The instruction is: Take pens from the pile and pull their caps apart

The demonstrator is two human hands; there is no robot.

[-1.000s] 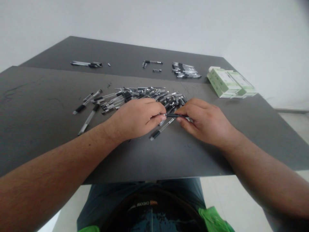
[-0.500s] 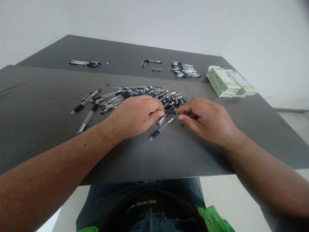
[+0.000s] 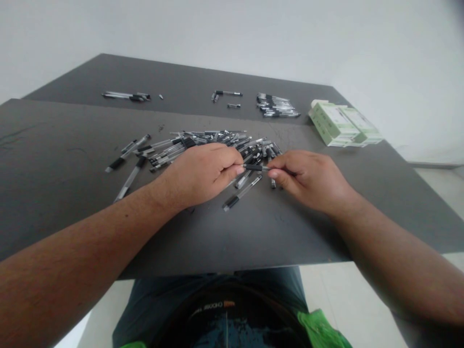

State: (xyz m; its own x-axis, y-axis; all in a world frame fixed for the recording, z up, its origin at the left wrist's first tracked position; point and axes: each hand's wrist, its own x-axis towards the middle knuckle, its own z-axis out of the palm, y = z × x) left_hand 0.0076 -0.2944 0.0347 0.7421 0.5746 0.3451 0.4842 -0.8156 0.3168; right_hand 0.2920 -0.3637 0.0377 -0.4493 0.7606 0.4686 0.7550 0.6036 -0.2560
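A pen with a black grip (image 3: 255, 167) is stretched level between my two hands, above the near side of a heap of pens. My left hand (image 3: 208, 174) pinches its left end between thumb and forefinger. The right end is in the closed fingers of my right hand (image 3: 308, 176), which hide part of it. Behind and beneath lies the pile of clear and black pens and pen parts (image 3: 213, 137). A loose pen (image 3: 242, 193) lies on the table just below the held one.
Several pens lie left of the heap, including one pen (image 3: 130, 179) partly behind my left forearm. At the back are a left pen group (image 3: 125, 96), a few pen parts (image 3: 234, 105), a stacked pen bundle (image 3: 277, 105) and green-white boxes (image 3: 337, 125). The grey table (image 3: 232, 241) ends before my lap.
Both hands keep their hold on the pen. My right hand has shifted very slightly right, showing a little more of the pen between the hands.
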